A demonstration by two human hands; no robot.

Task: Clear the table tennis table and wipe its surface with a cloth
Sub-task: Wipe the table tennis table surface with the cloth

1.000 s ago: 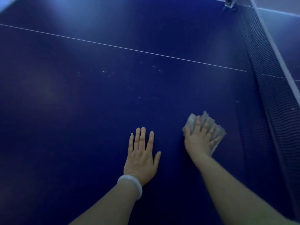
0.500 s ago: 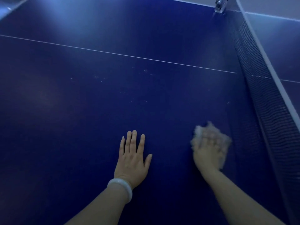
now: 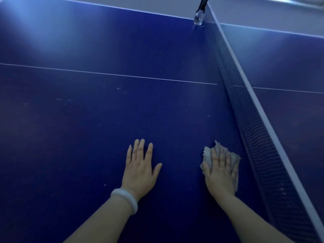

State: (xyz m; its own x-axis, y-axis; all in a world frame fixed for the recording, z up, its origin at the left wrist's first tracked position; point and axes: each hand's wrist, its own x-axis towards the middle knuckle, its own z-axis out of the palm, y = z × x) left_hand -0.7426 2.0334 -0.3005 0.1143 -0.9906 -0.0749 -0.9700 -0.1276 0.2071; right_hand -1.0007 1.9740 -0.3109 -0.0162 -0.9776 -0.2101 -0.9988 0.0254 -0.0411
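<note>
A dark blue table tennis table [image 3: 105, 137] fills the view. My right hand [image 3: 220, 174] lies flat with straight fingers on a crumpled grey cloth [image 3: 208, 154], pressing it onto the surface close to the net [image 3: 250, 130]. My left hand [image 3: 140, 165] rests flat on the bare table to the left of the cloth, fingers spread, with a pale bangle on the wrist. Faint whitish specks [image 3: 60, 99] dot the surface farther out.
The net with its white top band runs diagonally along the right side. Its clamp post [image 3: 199, 14] stands at the table's far edge. A thin white centre line [image 3: 105, 74] crosses the table. The other half of the table [image 3: 289, 67] lies beyond the net.
My right hand has slid the cloth back toward me and nearer the net. My left hand has stayed flat on the table. The view has tilted up, showing more of the far edge.
</note>
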